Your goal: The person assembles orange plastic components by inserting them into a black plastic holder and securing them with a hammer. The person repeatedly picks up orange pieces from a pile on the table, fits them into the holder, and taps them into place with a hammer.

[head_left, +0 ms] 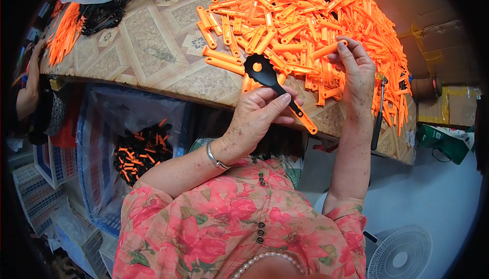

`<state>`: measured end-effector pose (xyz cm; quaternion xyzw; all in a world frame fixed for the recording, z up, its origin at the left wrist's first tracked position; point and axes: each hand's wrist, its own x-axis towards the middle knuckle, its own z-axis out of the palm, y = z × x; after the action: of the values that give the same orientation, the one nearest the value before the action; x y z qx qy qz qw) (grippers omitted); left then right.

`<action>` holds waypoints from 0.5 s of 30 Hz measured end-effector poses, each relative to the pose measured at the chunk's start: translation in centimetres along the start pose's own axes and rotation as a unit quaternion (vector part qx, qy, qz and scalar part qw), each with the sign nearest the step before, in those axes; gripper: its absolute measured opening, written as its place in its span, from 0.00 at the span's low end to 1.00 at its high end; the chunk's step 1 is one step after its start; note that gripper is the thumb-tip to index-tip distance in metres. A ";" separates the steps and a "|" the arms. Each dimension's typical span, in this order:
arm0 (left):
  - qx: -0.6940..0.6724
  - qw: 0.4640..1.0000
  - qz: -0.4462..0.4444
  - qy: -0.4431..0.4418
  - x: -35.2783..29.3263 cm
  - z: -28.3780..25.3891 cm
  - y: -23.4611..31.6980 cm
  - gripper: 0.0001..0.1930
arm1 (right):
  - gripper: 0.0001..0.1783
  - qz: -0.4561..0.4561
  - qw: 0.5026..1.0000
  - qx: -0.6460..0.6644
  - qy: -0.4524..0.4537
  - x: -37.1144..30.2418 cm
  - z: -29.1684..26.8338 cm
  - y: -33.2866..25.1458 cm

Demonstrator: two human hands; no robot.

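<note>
In the head view, your left hand has its fingers wrapped around the neck of a black toothed spaghetti server, thumb on top, with the head tilted out over the table and an orange handle at its lower end; that grip probably leaves both ends free and the joint in sight, though how firmly the two parts are seated cannot be told. Your right hand pinches a loose orange handle sleeve between thumb and forefinger, lifted just above the pile of orange handles, a hold that seems chosen to leave most of the piece uncovered. The pile spreads in front of you and to the right, presumably so that pieces lie within easy reach. A black-handled tool lies near your right forearm at the pile's edge, perhaps kept handy there. Below the table's edge, to your left, a plastic-lined striped bag holds mixed black and orange pieces, likely set low to catch items from the table, while a co-worker's arm rests near the far left end
</note>
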<state>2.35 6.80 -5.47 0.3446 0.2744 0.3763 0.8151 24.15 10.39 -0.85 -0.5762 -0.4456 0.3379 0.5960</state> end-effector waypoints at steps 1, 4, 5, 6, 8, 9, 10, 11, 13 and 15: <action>-0.001 1.000 0.000 -0.002 0.0 0.0 0.0 0.14 | 0.10 0.008 1.000 0.010 -0.002 0.0 0.0 0.1; -0.003 1.000 0.001 -0.005 0.0 -0.1 0.0 0.13 | 0.10 0.002 0.999 0.016 -0.028 -0.4 -0.1 0.2; 0.000 1.000 -0.001 -0.004 0.0 0.0 0.1 0.13 | 0.10 -0.001 0.999 0.017 -0.027 -0.5 0.0 0.2; 0.004 1.000 -0.002 -0.003 0.0 0.1 0.3 0.13 | 0.10 -0.005 0.999 0.018 -0.026 -0.6 0.1 0.2; 0.006 1.000 -0.001 -0.001 0.0 0.1 0.3 0.13 | 0.11 -0.015 1.000 0.000 -0.012 -0.7 0.0 0.4; 0.006 1.000 0.001 -0.002 0.0 0.0 0.2 0.13 | 0.11 -0.022 1.000 -0.019 0.001 -0.8 -0.1 0.5; 0.004 1.000 0.003 -0.003 0.0 0.0 0.1 0.14 | 0.12 -0.029 0.999 -0.039 0.014 -0.8 -0.2 0.5; 0.008 1.000 0.002 -0.002 0.0 0.1 0.2 0.14 | 0.13 -0.133 0.973 -0.180 0.055 -0.6 -0.1 0.4; 0.016 1.000 0.001 0.001 -0.1 0.1 0.2 0.14 | 0.15 -0.325 0.829 -0.438 0.128 0.2 0.2 0.0; 0.013 1.000 0.004 -0.002 -0.1 0.2 0.1 0.14 | 0.16 -0.315 0.849 -0.418 0.076 1.4 0.7 0.1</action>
<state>2.38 6.76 -5.28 0.3572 0.2765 0.3751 0.8095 24.02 11.91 -0.77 -0.6237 -0.6554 -0.1307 0.4053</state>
